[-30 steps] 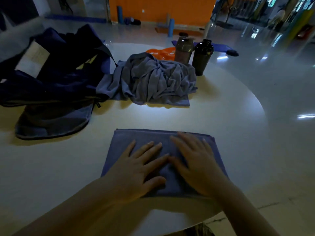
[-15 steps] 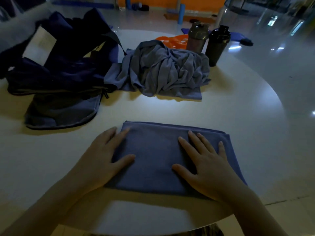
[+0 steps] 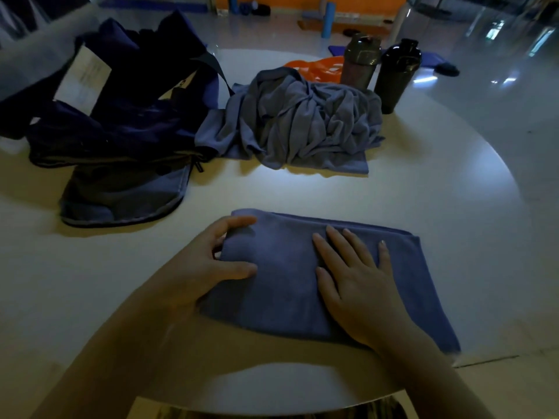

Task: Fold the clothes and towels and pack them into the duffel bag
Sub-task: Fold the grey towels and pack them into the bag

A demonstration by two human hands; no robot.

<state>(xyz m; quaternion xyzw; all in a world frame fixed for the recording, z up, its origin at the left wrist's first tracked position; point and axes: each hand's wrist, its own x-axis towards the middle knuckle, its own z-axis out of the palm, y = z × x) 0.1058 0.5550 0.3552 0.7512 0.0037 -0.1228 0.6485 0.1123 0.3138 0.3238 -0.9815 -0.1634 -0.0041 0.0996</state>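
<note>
A folded blue towel (image 3: 287, 282) lies flat on the round white table (image 3: 438, 182), near its front edge. My left hand (image 3: 208, 261) grips the towel's left edge, thumb on top and fingers curled round the fold. My right hand (image 3: 357, 282) lies flat on the towel's middle with fingers straight and spread. A crumpled grey garment (image 3: 302, 122) is heaped at the back of the table. The dark navy duffel bag (image 3: 121, 107) sits open at the back left, its flap hanging toward me.
Two dark shaker bottles (image 3: 396, 74) stand behind the grey heap, beside an orange item (image 3: 317, 68). A white label (image 3: 83, 80) shows on the bag. The table's right edge curves away over a glossy floor.
My left hand slid from the towel's middle to its left edge and curled round it. My right hand stayed flat on the towel, shifting slightly right.
</note>
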